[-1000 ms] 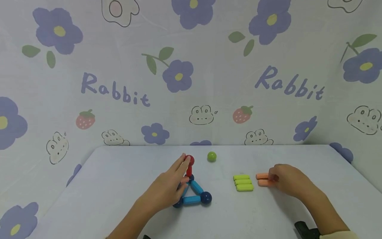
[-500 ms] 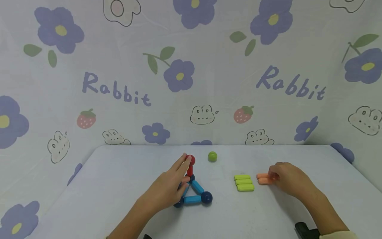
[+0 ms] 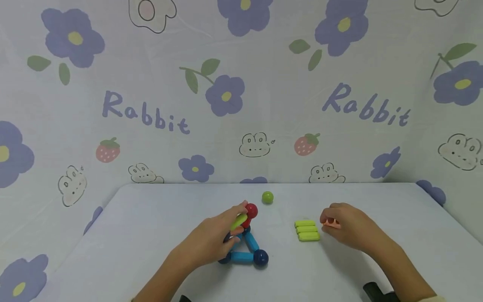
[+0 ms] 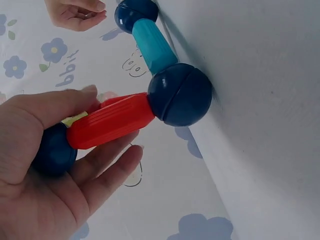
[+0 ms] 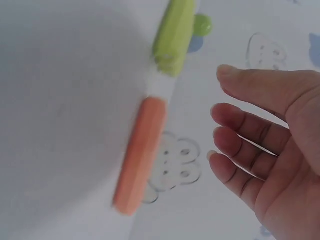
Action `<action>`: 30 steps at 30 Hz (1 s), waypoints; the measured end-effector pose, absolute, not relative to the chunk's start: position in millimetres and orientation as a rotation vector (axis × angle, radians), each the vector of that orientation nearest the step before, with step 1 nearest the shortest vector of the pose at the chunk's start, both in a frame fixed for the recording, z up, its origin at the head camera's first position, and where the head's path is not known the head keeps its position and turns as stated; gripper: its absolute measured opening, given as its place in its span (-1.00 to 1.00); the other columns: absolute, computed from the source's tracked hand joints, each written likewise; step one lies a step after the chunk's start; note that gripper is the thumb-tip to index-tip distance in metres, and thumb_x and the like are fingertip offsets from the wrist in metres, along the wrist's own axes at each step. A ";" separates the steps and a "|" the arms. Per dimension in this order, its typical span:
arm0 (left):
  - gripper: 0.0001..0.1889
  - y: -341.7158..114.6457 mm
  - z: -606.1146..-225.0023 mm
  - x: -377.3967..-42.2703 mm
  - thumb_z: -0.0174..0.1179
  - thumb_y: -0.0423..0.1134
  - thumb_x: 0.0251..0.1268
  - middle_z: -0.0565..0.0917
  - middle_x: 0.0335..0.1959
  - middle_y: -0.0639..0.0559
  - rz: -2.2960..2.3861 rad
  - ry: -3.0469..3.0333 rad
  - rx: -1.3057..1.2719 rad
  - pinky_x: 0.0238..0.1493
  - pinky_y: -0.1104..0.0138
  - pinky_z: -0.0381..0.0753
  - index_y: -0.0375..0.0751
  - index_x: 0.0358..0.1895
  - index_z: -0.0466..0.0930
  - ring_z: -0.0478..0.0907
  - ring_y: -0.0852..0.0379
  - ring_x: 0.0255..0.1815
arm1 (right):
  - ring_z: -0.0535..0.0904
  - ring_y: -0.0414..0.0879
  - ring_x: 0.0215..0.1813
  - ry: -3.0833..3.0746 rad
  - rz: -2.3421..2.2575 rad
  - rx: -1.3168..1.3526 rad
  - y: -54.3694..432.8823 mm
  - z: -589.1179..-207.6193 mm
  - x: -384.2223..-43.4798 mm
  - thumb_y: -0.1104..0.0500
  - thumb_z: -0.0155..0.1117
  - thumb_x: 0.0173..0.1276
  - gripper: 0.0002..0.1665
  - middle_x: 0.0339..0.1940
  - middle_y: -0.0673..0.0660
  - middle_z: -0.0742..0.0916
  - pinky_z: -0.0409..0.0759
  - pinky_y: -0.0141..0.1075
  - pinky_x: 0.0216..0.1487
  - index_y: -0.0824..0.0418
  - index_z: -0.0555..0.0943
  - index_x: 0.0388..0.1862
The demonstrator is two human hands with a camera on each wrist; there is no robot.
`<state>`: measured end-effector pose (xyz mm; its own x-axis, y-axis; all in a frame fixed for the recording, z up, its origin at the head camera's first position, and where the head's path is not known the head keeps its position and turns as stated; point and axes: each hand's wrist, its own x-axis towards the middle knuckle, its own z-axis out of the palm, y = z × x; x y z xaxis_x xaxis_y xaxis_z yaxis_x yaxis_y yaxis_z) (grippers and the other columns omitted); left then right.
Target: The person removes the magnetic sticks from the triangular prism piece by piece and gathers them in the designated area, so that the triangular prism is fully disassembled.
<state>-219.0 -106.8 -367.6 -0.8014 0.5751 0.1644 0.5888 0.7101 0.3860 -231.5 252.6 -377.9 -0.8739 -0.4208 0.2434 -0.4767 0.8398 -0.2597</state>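
Observation:
My left hand (image 3: 211,239) grips a magnetic stick-and-ball frame on the left. In the left wrist view the thumb and fingers lie around a red stick (image 4: 112,120), with a navy ball (image 4: 55,150) against the palm. A red ball (image 3: 251,210) tops the frame, and a yellow-green stick (image 3: 238,221) shows by the fingers. Light blue sticks (image 3: 242,257) and navy balls (image 3: 260,257) form its triangular base. My right hand (image 3: 352,224) hovers over the orange sticks (image 5: 140,155), thumb and fingers apart and nothing between them; it partly hides them in the head view.
Several yellow-green sticks (image 3: 307,230) lie side by side between the hands. A green ball (image 3: 268,197) sits farther back on the white table (image 3: 158,209). A patterned curtain (image 3: 241,126) hangs behind the table. Dark camera mounts (image 3: 377,292) show near the wrists.
The frame has tilted in my left hand: its red ball has shifted right and down, and a yellow-green stick has come into view. My right hand has moved slightly left over the orange sticks.

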 end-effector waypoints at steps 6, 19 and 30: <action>-0.38 -112.2 -364.7 -219.5 0.37 -0.22 0.32 0.40 0.45 0.12 -0.813 -2.898 -1.036 0.30 0.15 0.44 0.03 0.40 0.35 0.41 0.10 0.36 | 0.52 -0.18 -0.26 -2.802 0.492 0.790 237.6 -369.9 -222.5 0.27 0.55 0.14 -0.80 -0.38 -0.22 0.61 0.60 -0.20 -0.22 0.05 0.71 -0.31; -0.44 -105.4 -367.5 -214.5 0.40 -0.23 0.27 0.64 0.11 0.27 -1.476 -2.868 -1.409 0.26 0.21 0.47 0.21 0.27 0.39 0.53 0.22 0.18 | 0.60 -0.15 -0.08 -2.904 1.058 1.142 201.9 -350.4 -189.4 -0.07 0.49 0.26 -0.51 -0.06 -0.17 0.68 0.67 -0.21 -0.12 -0.05 0.62 0.15; -0.68 -99.5 -375.3 -214.3 0.37 -0.32 0.28 0.68 -0.09 0.16 -1.748 -2.678 -1.619 0.18 0.33 0.53 -0.16 0.07 0.58 0.57 0.23 -0.06 | 0.59 -0.30 -0.27 -2.754 1.326 1.435 171.6 -342.5 -169.3 0.15 0.40 0.37 -0.65 -0.21 -0.12 0.69 0.67 -0.34 -0.31 0.03 0.60 0.11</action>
<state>-214.3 -99.5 -375.3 -0.5151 0.8513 0.0994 0.4334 0.1587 0.8871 -169.3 171.6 -342.5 -0.6162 -0.7751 0.1396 -0.5925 0.3394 -0.7306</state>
